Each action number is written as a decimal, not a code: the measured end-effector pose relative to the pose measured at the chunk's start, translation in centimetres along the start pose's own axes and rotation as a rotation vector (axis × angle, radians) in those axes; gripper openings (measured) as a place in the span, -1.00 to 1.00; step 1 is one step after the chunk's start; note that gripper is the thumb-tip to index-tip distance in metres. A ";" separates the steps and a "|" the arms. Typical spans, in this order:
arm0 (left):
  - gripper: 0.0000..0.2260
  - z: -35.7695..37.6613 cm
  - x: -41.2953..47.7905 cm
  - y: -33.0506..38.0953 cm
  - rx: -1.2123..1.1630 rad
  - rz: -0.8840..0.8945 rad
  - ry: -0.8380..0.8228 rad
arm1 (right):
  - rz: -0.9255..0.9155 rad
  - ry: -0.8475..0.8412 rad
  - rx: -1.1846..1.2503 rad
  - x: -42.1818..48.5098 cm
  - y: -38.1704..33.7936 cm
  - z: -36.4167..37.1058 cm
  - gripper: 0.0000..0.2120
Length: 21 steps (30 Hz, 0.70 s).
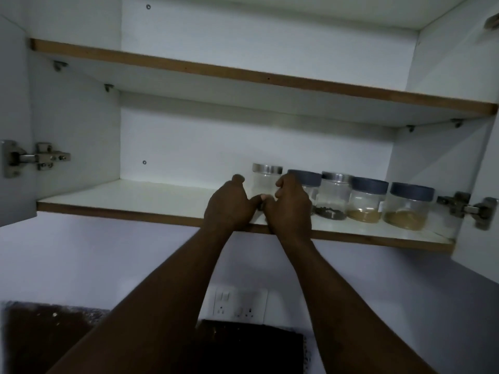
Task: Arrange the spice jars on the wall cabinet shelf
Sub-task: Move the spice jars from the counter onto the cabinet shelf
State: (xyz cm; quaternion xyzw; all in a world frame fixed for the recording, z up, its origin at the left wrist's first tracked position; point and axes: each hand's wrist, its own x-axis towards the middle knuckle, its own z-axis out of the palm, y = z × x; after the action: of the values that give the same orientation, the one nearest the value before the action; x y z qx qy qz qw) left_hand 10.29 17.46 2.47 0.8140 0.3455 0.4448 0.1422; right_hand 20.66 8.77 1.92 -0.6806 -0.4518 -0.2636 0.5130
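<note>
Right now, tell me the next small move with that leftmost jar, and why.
Probably slide the silver-lidded jar right, against the blue-lidded jar. Both the left hand and right hand cup it, it appears to stand a little further back than its neighbours, and the other four already form a row on the lower shelf.

Dim, bluish light. White wall cabinet interior (189, 141), doors open to both sides. Upper shelf (243, 74) with brown edge banding, bare underside on small metal pegs. Metal hinge (37, 157) at left side panel, another hinge (467, 209) at right. Pale wall (81, 260) below cabinet carries white socket plate (239, 305). Dark speckled worktop (40, 336) at bottom left.
</note>
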 end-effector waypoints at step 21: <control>-0.78 -0.4 -41.6 -23.1 -0.076 -0.498 -0.410 | 0.183 -0.935 0.369 -45.6 0.6 7.3 -0.77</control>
State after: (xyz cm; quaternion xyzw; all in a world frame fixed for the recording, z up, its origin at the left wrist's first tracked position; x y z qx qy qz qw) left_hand -15.34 5.42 -35.79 0.7712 0.4815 0.2354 0.3435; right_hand -0.24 -0.13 -38.26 -0.6607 -0.6105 0.1992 0.3886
